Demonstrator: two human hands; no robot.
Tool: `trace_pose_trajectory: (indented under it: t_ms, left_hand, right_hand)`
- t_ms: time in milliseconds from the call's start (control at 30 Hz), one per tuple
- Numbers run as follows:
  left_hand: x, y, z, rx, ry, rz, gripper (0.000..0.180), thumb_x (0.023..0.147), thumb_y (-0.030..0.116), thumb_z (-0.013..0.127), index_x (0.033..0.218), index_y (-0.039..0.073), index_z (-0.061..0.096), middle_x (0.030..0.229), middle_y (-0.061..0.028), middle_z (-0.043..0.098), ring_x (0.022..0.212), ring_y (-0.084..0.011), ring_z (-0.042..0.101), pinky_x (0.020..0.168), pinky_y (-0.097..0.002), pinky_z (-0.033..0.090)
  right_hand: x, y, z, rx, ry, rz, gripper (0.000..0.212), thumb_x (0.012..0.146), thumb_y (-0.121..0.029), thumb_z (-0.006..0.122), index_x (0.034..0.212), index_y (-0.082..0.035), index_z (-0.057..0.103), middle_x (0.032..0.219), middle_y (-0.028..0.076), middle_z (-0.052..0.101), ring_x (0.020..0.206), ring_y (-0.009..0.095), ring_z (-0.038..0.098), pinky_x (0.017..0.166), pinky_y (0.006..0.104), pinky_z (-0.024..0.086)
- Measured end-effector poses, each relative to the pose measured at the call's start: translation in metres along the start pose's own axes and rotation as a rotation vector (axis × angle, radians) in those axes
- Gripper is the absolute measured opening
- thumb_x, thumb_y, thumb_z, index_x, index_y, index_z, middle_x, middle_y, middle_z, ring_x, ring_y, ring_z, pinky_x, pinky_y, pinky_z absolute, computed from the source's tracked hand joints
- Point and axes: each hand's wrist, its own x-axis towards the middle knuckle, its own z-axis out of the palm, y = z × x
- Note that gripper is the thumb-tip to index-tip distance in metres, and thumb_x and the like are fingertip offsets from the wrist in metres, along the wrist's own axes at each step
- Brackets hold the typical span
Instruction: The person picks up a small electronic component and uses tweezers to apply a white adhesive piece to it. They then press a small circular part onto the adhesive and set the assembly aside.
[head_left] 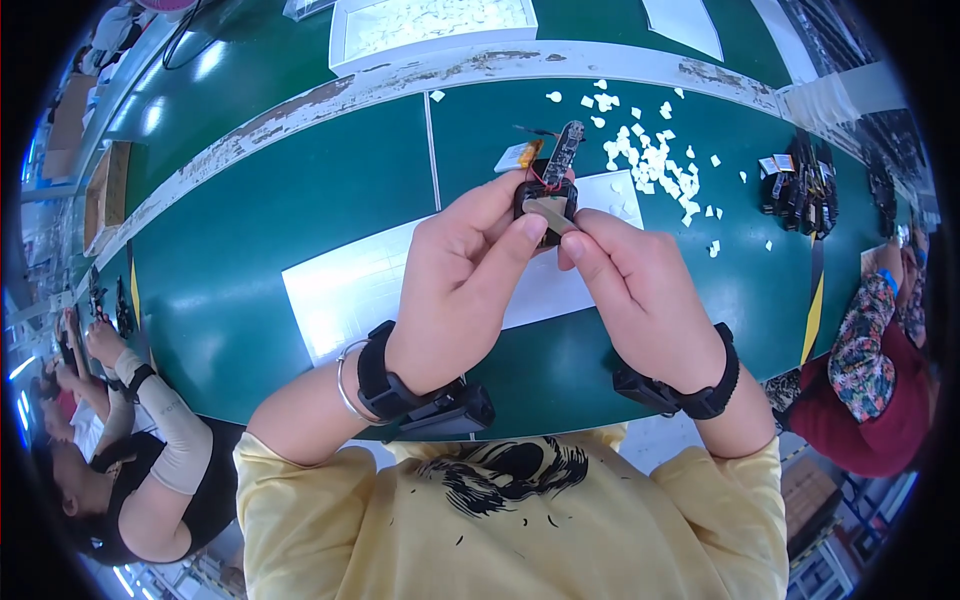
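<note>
My left hand (pixel 455 275) is closed around a small black plastic housing (pixel 522 200), held above the white sheet. A narrow circuit board (pixel 566 150) sticks up from the housing's far side, joined by thin red wires. Beside it, a silver battery pack (pixel 514 157) with an orange-yellow end hangs out to the left. Across the housing's near face lies a flat grey-beige strip (pixel 549 212); my left thumb presses on it. My right hand (pixel 645 295) pinches the strip's right end between thumb and forefinger. The fingers behind the housing are hidden.
A white sheet (pixel 345 295) lies on the green table (pixel 220 270). Many small white pieces (pixel 650 165) are scattered at the far right, near a cluster of black parts (pixel 800 190). Beyond a worn ledge (pixel 400 72) stands a white box (pixel 345 45). People sit at both sides.
</note>
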Motion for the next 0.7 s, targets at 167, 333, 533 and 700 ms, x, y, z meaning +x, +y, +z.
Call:
trace_pose_trajectory:
  t_ms: [167,333,533,700]
  left_hand:
    - [0.0012,-0.0011,0.0002,-0.082,0.006,0.003,0.038,0.092,0.012,0.043,0.126,-0.004,0.041,0.118,-0.0116,0.054,0.105,-0.0166,0.054,0.091,-0.0314,0.043]
    - [0.0016,-0.0015,0.0017,-0.054,0.008,0.016,0.038,0.092,0.013,0.043,0.126,-0.004,0.041,0.118,-0.0117,0.053,0.106,-0.0167,0.053,0.091,-0.0317,0.043]
    - [0.0013,0.0022,0.0004,-0.092,-0.036,0.001,0.037,0.093,0.013,0.042,0.126,-0.004,0.041,0.119,-0.0128,0.053,0.105,-0.0173,0.054,0.091,-0.0324,0.044]
    - [0.0027,0.0019,0.0043,-0.056,0.007,0.038,0.036,0.093,0.012,0.041,0.126,-0.004,0.042,0.118,-0.0144,0.054,0.105,-0.018,0.054,0.089,-0.0324,0.045]
  right_hand:
    - [0.0017,0.0018,0.0022,0.016,-0.014,-0.015,0.022,0.091,-0.017,0.045,0.08,0.0,0.053,0.061,0.013,0.048,0.052,0.025,0.045,0.05,0.03,0.037]
    - [0.0007,0.0013,0.0035,-0.077,0.011,-0.003,0.02,0.091,-0.016,0.045,0.081,0.001,0.051,0.061,0.015,0.05,0.05,0.029,0.047,0.048,0.0321,0.037]
    - [-0.0014,0.0037,0.0032,-0.093,0.04,-0.078,0.019,0.091,-0.015,0.045,0.082,0.001,0.051,0.06,0.016,0.049,0.049,0.032,0.048,0.045,0.0341,0.036]
    - [0.0014,0.0029,0.0042,-0.105,0.041,-0.055,0.018,0.091,-0.015,0.046,0.084,0.001,0.05,0.059,0.017,0.049,0.05,0.033,0.049,0.045,0.0349,0.036]
